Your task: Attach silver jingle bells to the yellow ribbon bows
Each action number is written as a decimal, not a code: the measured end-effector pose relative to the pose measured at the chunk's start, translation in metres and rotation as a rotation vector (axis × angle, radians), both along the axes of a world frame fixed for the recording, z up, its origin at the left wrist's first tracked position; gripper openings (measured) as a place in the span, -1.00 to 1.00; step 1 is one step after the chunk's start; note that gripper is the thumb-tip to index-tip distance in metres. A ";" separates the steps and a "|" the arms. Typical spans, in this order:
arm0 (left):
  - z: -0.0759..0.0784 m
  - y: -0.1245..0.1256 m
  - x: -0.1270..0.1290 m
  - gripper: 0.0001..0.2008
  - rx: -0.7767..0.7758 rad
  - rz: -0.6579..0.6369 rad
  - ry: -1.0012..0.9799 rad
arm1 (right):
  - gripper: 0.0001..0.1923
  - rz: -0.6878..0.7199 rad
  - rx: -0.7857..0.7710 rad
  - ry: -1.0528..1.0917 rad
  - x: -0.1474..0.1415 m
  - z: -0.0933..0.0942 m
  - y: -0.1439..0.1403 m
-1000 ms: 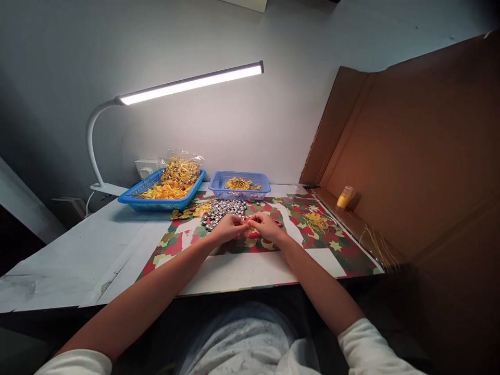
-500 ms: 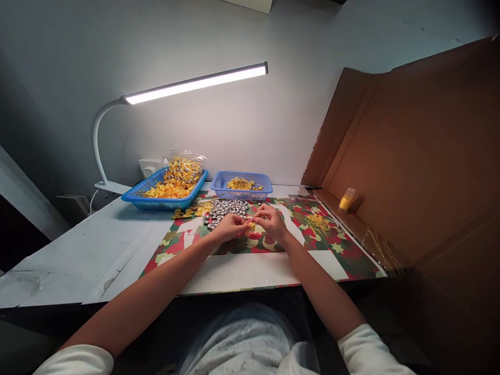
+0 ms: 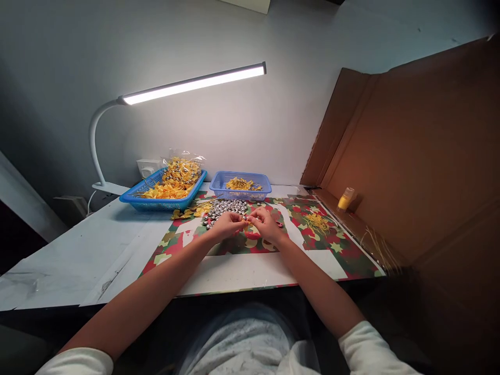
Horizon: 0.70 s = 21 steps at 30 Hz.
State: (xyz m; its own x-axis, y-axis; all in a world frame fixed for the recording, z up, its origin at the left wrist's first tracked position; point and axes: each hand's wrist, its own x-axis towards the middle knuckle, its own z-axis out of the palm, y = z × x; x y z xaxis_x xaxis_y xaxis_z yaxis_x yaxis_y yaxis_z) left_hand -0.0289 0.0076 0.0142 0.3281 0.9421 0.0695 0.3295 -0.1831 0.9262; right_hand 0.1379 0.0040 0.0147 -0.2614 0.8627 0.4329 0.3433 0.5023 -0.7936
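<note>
My left hand [image 3: 226, 225] and my right hand [image 3: 267, 226] meet over the patterned mat, fingertips pinched together. Between them shows a small yellow piece [image 3: 247, 224], too small and too covered by fingers to make out fully. Just behind my left hand lies a heap of shiny silver, bell-like balls [image 3: 227, 208]. Flat yellow pieces [image 3: 201, 210] lie at the heap's left side. To the right of my right hand, a loose bundle of thin yellow cords [image 3: 317, 223] rests on the mat.
At the back left stands a blue basket [image 3: 135, 202] of yellow pieces and a clear bag. A second blue basket [image 3: 240, 194] with yellow cords sits behind the balls. A lamp [image 3: 195, 85] hangs overhead. A cardboard wall [image 3: 410, 146] and a yellow-filled bottle [image 3: 345, 200] are on the right.
My right hand has come slightly left, and its fingertips are now closer to those of my left hand. The small yellow piece stays between them.
</note>
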 end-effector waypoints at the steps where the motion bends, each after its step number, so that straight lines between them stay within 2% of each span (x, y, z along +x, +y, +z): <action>1: 0.002 0.000 -0.001 -0.63 -0.012 0.010 0.002 | -0.85 0.059 -0.046 0.051 0.000 0.001 0.000; 4: 0.007 -0.003 -0.001 -0.67 -0.032 0.037 0.013 | -0.78 0.223 -0.109 0.201 0.002 0.005 -0.002; 6: 0.009 -0.004 -0.002 -0.70 -0.041 0.048 0.007 | -0.71 0.270 -0.101 0.286 0.004 0.007 -0.002; 13: 0.003 0.002 -0.004 -0.73 0.020 0.057 -0.009 | -0.60 0.231 -0.119 0.423 0.005 0.010 -0.002; 16: 0.004 0.002 -0.005 -0.74 0.168 0.058 0.062 | -0.63 0.246 -0.107 0.476 0.003 0.011 -0.004; 19: 0.007 0.000 -0.004 -0.76 0.423 0.064 0.147 | -0.67 0.228 -0.088 0.504 0.002 0.011 -0.005; 21: 0.008 -0.002 -0.003 -0.80 0.550 0.015 0.171 | -0.67 0.193 -0.081 0.507 0.001 0.011 -0.005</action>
